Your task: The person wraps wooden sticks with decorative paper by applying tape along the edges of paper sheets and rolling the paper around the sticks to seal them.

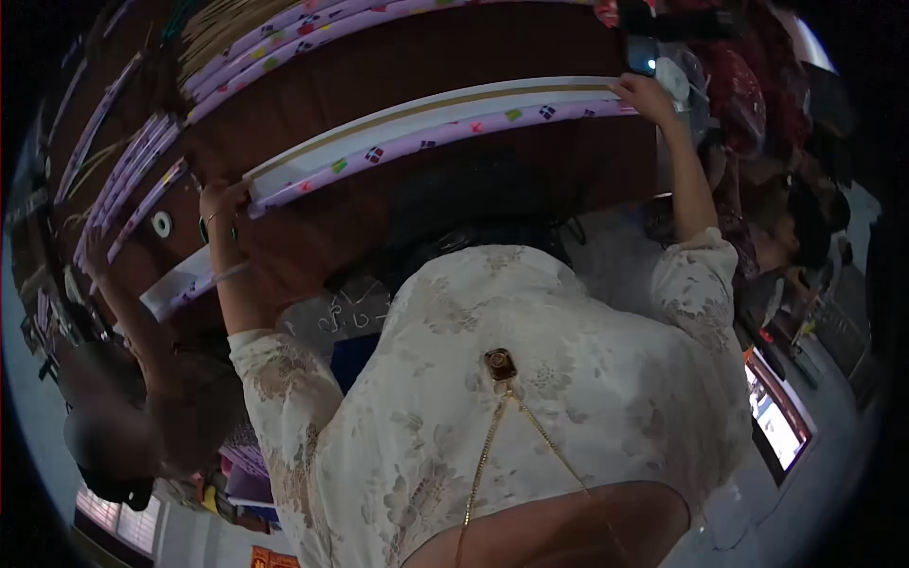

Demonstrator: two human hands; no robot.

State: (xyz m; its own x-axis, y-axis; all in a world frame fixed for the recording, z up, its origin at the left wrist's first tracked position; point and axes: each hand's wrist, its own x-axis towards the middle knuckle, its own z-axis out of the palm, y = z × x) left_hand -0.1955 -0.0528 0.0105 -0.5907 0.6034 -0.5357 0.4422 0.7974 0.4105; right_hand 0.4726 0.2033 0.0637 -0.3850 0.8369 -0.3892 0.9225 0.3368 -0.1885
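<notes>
A long lilac patterned paper strip (pixel 426 138) lies across the brown tabletop, its white underside partly facing up. Along the white part runs a thin tan stick (pixel 417 104). My left hand (pixel 223 201) is at the strip's left end, fingers curled in; what they grip is hard to make out. At the far right end, my right hand (pixel 649 97) has its fingers closed on the strip's edge. A phone-like device (pixel 641 55) with a bright light sits just beyond my right hand.
Several lilac patterned rolls (pixel 284 62) and a bundle of thin sticks (pixel 222 38) lie at the back left. A white ring-shaped roll (pixel 162 224) is left of my hand. A co-worker's arm (pixel 128 308) reaches in at left. Plastic-wrapped red items (pixel 743 104) stand at right.
</notes>
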